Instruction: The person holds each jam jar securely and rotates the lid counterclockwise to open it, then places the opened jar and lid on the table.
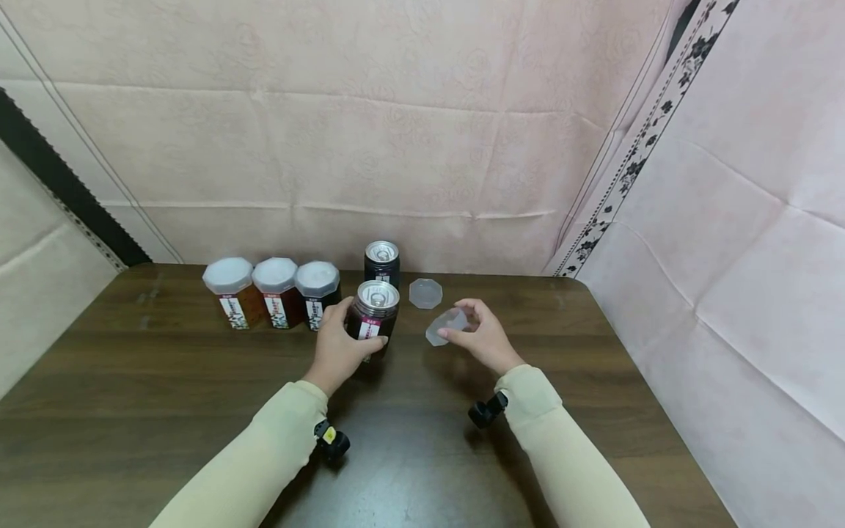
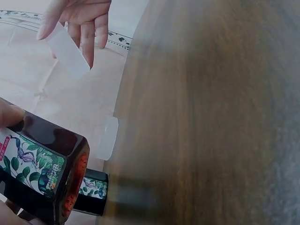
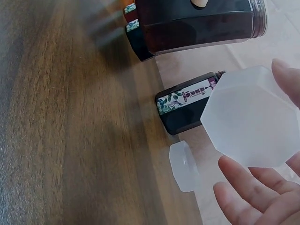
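Note:
My left hand [image 1: 335,347] grips a dark plastic drink bottle [image 1: 379,309] with a silver can-style top, thumb on one side and fingers on the other. In the left wrist view the reddish base of this bottle [image 2: 68,161] shows, tilted off the table. My right hand [image 1: 488,340] pinches a translucent octagonal cap [image 3: 253,117] by its edge, to the right of the bottle and apart from it. A second octagonal cap [image 1: 425,293] lies on the table behind the held one. Behind the gripped bottle stands another dark bottle [image 1: 381,265] with a bare silver top.
At the back left stand three capped bottles in a row: an amber one [image 1: 246,302], a dark red one [image 1: 285,302] and a near-black one [image 1: 320,301]. Patterned pale cloth [image 1: 396,147] hangs behind the brown wooden table [image 1: 198,396].

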